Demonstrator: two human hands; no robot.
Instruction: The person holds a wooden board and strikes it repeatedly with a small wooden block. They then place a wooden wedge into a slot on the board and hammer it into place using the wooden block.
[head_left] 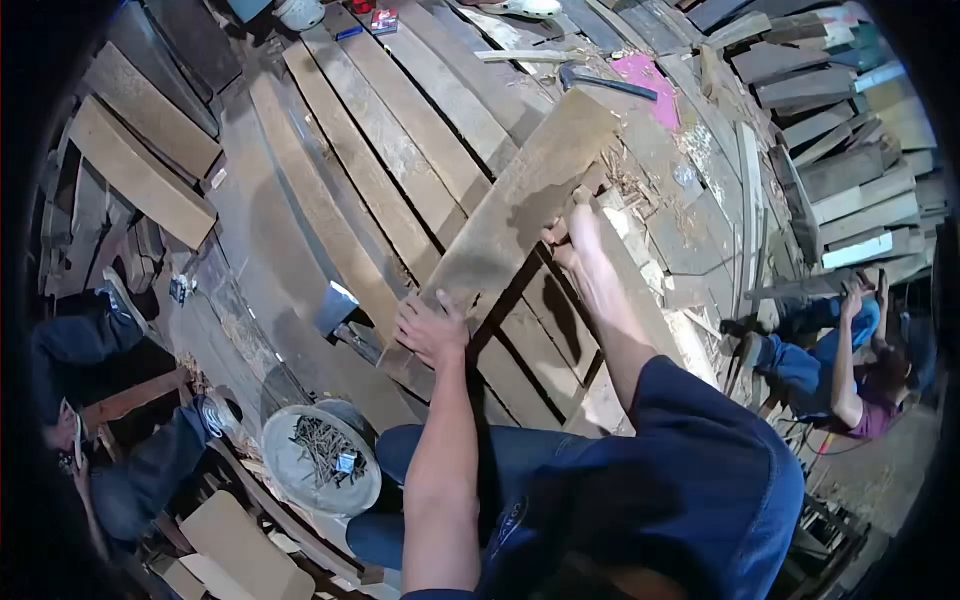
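A wide wooden board [510, 192] lies diagonally in front of me, part of a wooden frame with a second board [655, 300] running down its right side. My left hand [432, 328] rests on the lower left end of the wide board, its fingers spread. At the inner corner where the boards meet is my right hand [577, 235], its fingers curled at the wood. What it grips there is too small to make out. A hammer or hatchet with a shiny head [336, 306] lies just left of my left hand.
Long planks [385, 150] lie beyond the frame. A bucket of nails [322, 450] stands at lower left. A dark-handled tool [610, 84] and pink sheet [648, 88] lie at the top. People sit at left [150, 460] and right [835, 350]. Wood is stacked at upper right [850, 150].
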